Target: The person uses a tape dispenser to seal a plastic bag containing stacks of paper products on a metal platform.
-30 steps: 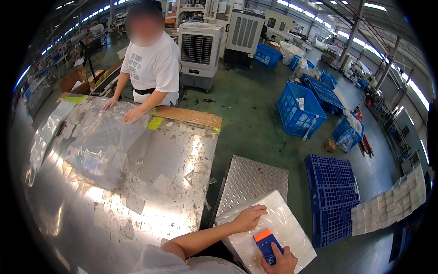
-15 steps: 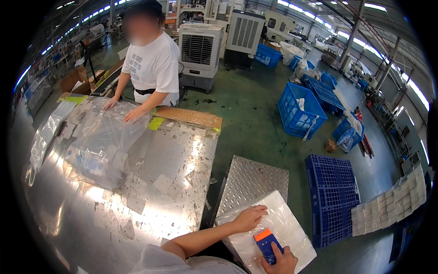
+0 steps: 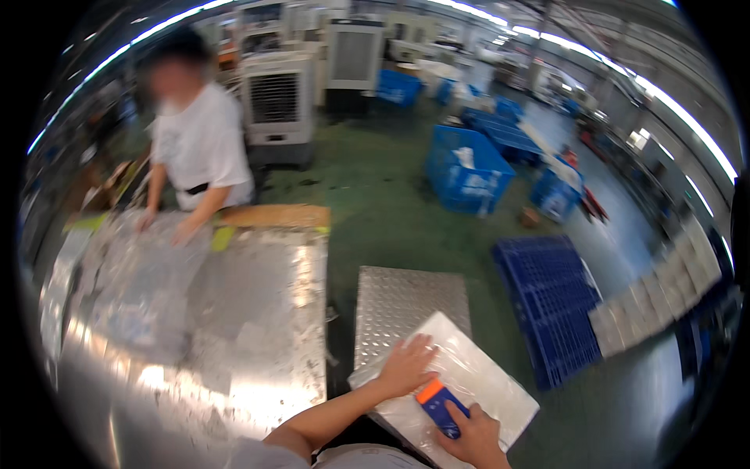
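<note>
Factory floor around you: blue crates (image 3: 467,168) hold pale pieces (contents blurred). On your checkered worktop (image 3: 410,301) lies the bagged slab (image 3: 469,375). Keep your left hand (image 3: 406,366) spread flat on it to stop sliding, while your right hand (image 3: 471,438) pinches the blue scraper (image 3: 441,406) low.

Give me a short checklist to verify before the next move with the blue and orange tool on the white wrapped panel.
1. Left hand lies flat on the white wrapped panel: ok.
2. Right hand grips the blue and orange tool: ok.
3. Tool touches the panel: ok.
4. Panel fully supported by the metal platform: not ok, it overhangs.
5. Wrap smooth, no wrinkles: cannot tell.
6. Co-worker stands apart, at the metal table: ok.
</note>
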`<state>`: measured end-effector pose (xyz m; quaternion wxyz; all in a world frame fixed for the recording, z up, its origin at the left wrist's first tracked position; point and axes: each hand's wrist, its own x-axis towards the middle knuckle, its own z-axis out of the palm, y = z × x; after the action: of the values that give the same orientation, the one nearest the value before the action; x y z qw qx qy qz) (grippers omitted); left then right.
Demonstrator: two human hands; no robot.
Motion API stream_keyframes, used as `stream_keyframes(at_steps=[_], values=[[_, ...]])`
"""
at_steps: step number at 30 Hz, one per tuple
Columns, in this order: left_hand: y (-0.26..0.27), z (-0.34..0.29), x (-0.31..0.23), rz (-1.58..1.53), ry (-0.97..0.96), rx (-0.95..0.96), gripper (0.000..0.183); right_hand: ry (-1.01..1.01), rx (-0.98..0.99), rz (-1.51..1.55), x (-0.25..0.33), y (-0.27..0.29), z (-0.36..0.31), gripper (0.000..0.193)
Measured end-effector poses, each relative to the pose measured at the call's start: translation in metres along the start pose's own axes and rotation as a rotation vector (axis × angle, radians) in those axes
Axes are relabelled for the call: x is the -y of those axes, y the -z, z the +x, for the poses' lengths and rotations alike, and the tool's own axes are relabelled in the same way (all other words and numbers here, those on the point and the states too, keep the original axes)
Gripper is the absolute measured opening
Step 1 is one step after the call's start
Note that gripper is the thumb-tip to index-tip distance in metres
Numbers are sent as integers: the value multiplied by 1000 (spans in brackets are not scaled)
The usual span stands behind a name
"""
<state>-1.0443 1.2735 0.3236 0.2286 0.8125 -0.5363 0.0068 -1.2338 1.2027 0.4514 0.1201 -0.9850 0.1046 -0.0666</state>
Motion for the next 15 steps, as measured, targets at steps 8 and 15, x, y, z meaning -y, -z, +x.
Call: stream_keyframes(at_steps=[8,15], values=[[-14,-3,25,18,-109,4,62,70,-108,206,-27,-21,-4,60],[19,10,-17,138,-90,131,56,-26,-134,221,-16,-14,-15,37]])
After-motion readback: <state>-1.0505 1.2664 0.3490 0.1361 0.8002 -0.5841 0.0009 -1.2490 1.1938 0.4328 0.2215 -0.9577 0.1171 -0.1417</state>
